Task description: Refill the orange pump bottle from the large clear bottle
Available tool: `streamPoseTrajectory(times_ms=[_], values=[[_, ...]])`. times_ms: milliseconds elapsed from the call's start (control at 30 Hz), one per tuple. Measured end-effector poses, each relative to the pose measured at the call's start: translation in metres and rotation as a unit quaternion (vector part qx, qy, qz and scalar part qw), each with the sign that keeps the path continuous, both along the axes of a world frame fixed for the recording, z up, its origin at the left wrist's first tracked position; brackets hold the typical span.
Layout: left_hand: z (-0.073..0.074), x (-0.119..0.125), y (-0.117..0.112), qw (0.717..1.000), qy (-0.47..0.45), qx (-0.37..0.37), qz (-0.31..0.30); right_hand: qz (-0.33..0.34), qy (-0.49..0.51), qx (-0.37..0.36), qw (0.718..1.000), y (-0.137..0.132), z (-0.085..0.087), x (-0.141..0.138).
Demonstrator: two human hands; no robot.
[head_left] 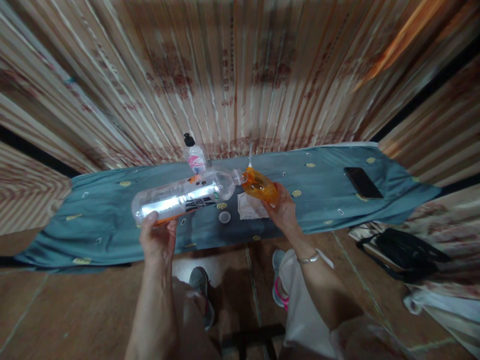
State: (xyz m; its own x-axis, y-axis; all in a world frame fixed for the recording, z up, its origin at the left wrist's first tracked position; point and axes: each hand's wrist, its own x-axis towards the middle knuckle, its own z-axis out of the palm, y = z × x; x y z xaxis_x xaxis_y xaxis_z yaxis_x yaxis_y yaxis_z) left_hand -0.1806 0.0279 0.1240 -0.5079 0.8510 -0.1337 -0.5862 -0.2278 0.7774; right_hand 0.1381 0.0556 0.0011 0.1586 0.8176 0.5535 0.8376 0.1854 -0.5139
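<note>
My left hand (157,237) is closed around the lower part of a large clear plastic bottle (180,196) with a silvery label. The bottle lies almost level in the air, its neck pointing right. In my right hand (282,209) is a small orange translucent bottle (260,186), gripped at its right end and tilted. The two bottles' mouths meet or nearly meet; whether they touch I cannot tell. A thin pale nozzle or tube (250,156) rises by the orange bottle's upper edge; whether it is attached is unclear. Below are a white folded tissue (251,207) and a round clear cap (224,217).
A small bottle with a black cap (195,157) stands at the back of the teal cloth-covered table (108,220). A dark phone (363,182) lies at right. Patterned curtains (232,75) hang behind. A black bag (408,252) sits beyond the table's right front.
</note>
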Motion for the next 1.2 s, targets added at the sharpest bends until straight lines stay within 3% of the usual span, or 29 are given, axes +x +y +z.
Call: streamPoseTrajectory(times_ms=[867,1200], values=[[-0.0049,-0.0029,0.0011,1.000,0.004,0.011,0.001,-0.002,-0.006,0.007,1.000,0.0011,-0.0042,-0.0011],[-0.0006,-0.0002,0.0004,1.000,0.003,0.007,0.004,-0.002,-0.017,0.017,1.000,0.0009,-0.0025,-0.0004]])
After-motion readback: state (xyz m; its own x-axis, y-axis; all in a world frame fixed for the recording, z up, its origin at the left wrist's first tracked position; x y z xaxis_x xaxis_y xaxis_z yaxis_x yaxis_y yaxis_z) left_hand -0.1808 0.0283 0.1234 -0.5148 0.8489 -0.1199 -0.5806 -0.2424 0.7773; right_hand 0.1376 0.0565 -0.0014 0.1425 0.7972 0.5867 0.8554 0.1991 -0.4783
